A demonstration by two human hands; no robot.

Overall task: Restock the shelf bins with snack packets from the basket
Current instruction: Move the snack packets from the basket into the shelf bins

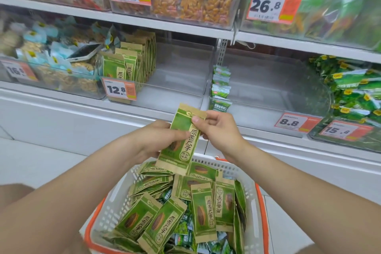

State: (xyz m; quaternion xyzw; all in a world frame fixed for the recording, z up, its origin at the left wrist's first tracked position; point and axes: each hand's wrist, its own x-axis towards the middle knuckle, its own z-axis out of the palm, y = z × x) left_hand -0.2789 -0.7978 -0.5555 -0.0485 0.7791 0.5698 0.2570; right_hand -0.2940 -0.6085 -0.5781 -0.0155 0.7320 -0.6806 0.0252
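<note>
Both hands hold one green and tan snack packet (182, 140) upright above the basket. My left hand (158, 138) grips its left side, and my right hand (218, 130) pinches its top right edge with thumb and fingers. Below them, the white basket (250, 198) with orange rim holds several matching packets (203, 210) and small green sachets. On the shelf ahead, a clear bin (181, 88) carries a row of the same packets (132, 62) at its left end; the rest of it is bare.
A second clear bin (268, 93) to the right holds small green sachets (220, 86) at its left side. Full bins flank both, and more stand on the shelf above. Price tags hang on the bin fronts. A white base cabinet runs below the shelf.
</note>
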